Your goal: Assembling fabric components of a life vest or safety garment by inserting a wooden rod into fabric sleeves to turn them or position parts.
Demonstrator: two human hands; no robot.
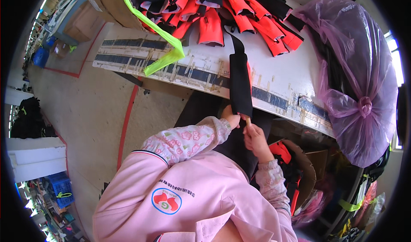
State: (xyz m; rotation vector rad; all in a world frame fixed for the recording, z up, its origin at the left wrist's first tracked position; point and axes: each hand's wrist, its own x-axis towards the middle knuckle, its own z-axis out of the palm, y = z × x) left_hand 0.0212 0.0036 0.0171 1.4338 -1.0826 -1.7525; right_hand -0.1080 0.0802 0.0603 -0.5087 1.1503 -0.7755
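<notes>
A long black fabric piece [240, 83] with an orange-red edge hangs over the front of the white table, and a narrow black strap [236, 42] runs from its top. My left hand [231, 117] is closed on its lower end, partly behind the cloth. Just right of it, my right hand [255, 140] is closed with its fingers curled, right at the fabric's lower corner. A small tan tip shows above the right fingers; I cannot tell whether it is a fingertip or a small tool.
Many orange-red and black fabric pieces [209, 28] are heaped at the table's [205, 68] back. A neon-yellow strip [165, 60] lies across its left part. A purple plastic bag [359, 70] bulges over the right end. Below right stands an open cardboard box [306, 165] holding fabric.
</notes>
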